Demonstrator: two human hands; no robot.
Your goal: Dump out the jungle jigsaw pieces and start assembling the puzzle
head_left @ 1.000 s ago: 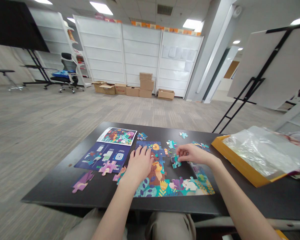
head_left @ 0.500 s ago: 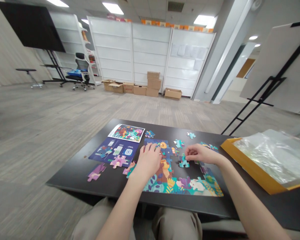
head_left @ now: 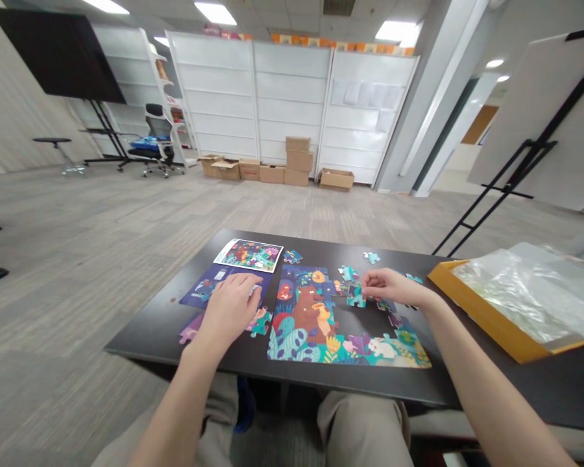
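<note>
My right hand (head_left: 388, 287) pinches a teal puzzle piece (head_left: 355, 297) at its right side, over the bare gap in the jigsaw. The partly joined jigsaw (head_left: 305, 311) lies in front of me, with a brown bear on its left and a white rabbit along the near edge. To the left, my left hand (head_left: 234, 303) hovers over or rests on the dark blue leaflet (head_left: 193, 292), fingers stretched out and slightly bent. Beneath and beside it, a pink-purple piece (head_left: 189, 332) and a teal-pink piece (head_left: 259, 324) show in part.
Loose pieces lie beyond the jigsaw, among them a blue one (head_left: 292, 257) and a pale teal one (head_left: 371, 257). A printed picture sheet (head_left: 250, 254) overlaps the leaflet. At the right stands a yellow box (head_left: 486, 319) with clear plastic on it. The black table (head_left: 146, 331) ends close to my knees.
My left hand has moved left, off the jigsaw to the leaflet, uncovering the bear. My right hand keeps the teal piece, which sits slightly farther up in the picture.
</note>
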